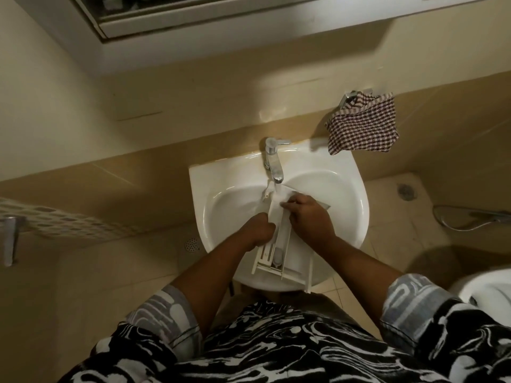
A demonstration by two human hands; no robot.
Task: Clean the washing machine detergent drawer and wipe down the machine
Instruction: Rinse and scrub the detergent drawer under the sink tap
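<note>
A white plastic detergent drawer point(273, 258) lies lengthwise in the white ceramic washbasin point(210, 183) at the centre of the frame. Its far end sits under the chrome mixer tap point(272, 158) and its near end rests on the basin's front rim. A thin stream of water point(278, 189) falls from the spout onto the far end.

The left hand point(260, 230) grips the drawer's left wall about midway, its fingers point(269, 225) curled tight into a fist around the edge. The right hand point(309, 217) lies over the right side. Its fingers point(290, 201) are bent and bunched at the wet far end, where they seem to pinch the wall, though glare blurs the exact hold.

In the upper right, a brown-and-white checked cloth point(362, 128) hangs from a chrome wall holder point(349, 96), well apart from the basin. A grey hose point(459, 226) lies on the beige floor tiles at right. Both forearms come out of black-and-white patterned sleeves point(414, 299).
</note>
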